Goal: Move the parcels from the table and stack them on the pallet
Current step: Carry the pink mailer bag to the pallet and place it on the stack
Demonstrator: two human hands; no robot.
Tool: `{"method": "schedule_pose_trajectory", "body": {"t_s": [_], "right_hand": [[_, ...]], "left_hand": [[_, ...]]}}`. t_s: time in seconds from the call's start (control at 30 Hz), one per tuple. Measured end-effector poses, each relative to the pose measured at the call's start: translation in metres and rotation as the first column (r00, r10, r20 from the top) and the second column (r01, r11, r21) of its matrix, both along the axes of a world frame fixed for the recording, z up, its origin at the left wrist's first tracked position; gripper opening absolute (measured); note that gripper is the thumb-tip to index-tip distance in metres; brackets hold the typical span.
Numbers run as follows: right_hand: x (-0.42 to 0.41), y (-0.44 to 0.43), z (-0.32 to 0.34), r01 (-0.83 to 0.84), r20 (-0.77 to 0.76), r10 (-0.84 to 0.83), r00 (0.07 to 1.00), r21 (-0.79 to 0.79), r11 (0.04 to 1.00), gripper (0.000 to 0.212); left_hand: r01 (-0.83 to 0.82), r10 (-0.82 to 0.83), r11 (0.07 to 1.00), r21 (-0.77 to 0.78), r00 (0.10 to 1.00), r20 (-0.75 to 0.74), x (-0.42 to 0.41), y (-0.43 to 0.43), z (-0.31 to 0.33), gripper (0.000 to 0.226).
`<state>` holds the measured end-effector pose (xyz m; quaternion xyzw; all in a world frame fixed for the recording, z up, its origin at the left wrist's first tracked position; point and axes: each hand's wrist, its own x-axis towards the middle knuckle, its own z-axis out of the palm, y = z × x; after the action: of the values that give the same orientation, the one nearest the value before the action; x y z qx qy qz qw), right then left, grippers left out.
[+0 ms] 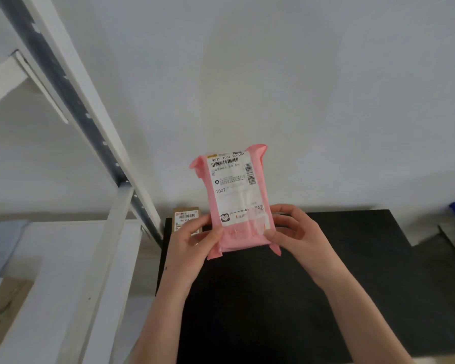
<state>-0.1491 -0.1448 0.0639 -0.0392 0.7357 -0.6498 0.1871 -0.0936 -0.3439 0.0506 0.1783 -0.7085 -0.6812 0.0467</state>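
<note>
A pale wall fills the far view, with a white metal rack [71,106] slanting down the left side. Below it lies the black worktop [339,271], bare over most of its near and right parts. Held upright above its far left part is the pink parcel [238,200], a soft poly mailer with a white shipping label facing the camera. The left hand [192,240] grips its lower left edge and the right hand [292,232] closes on its lower right edge, thumbs in front. A small brown parcel [185,219] lies on the far left corner of the worktop, partly behind the left hand.

The pallet is not in view. To carry the mailer well, I judge it wiser to support it underneath, since the film looks slack. The rack's upright stands close on the left; the open room lies right and near.
</note>
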Motion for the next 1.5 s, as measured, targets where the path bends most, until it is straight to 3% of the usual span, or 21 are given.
{"method": "schedule_pose_trajectory", "body": {"t_s": [0.4,0.7,1.27,1.5], "right_hand": [[0.056,0.057,0.010,0.247,0.014,-0.247,0.969,-0.075,0.966,0.045],[0.097,0.146,0.013,0.430,0.011,-0.431,0.902,-0.094,0.898,0.035],[0.192,0.390,0.007,0.592,0.009,-0.596,0.803,-0.134,0.795,0.033],[0.214,0.450,-0.008,0.683,0.040,-0.693,0.719,-0.225,0.695,0.031]], "left_hand": [[0.335,-0.334,0.942,0.009,0.941,-0.052,-0.004,0.048,0.019,0.039],[0.511,-0.514,0.858,-0.055,0.852,-0.098,0.000,0.136,0.026,0.039],[0.676,-0.675,0.736,-0.032,0.731,-0.102,0.054,0.393,0.015,0.032],[0.740,-0.741,0.671,-0.044,0.666,-0.088,0.054,0.463,0.009,0.033]]}}
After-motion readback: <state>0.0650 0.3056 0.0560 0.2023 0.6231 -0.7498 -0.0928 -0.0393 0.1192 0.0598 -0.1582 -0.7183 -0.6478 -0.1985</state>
